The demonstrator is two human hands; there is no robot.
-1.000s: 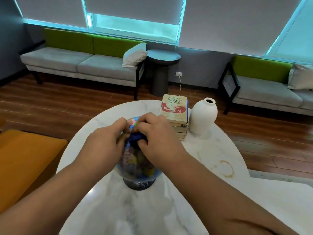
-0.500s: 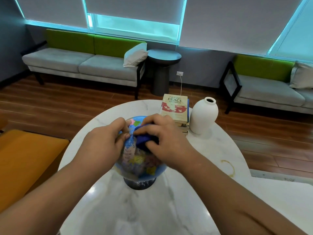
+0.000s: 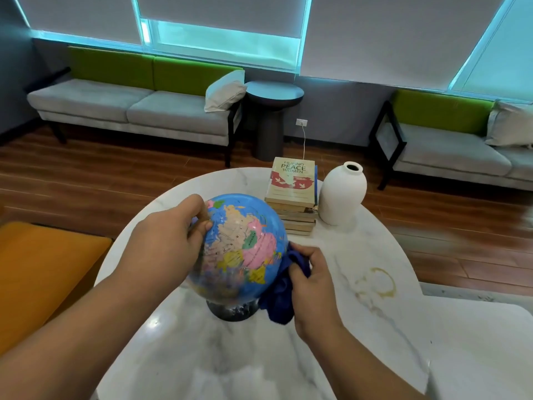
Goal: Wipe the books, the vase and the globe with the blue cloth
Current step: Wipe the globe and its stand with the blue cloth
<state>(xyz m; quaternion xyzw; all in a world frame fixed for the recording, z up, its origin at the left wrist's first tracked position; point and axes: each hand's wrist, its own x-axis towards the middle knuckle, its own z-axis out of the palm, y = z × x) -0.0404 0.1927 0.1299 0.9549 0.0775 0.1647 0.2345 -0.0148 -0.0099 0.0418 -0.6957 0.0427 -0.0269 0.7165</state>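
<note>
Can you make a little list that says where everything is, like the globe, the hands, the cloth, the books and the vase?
globe: on its dark stand, near the middle of the table
left hand: holds the globe's upper left side
right hand: holds the blue cloth against the globe's lower right side
books: stacked behind the globe
vase: white, upright, just right of the books
table: white marble, with brownish ring stains on the right
</note>
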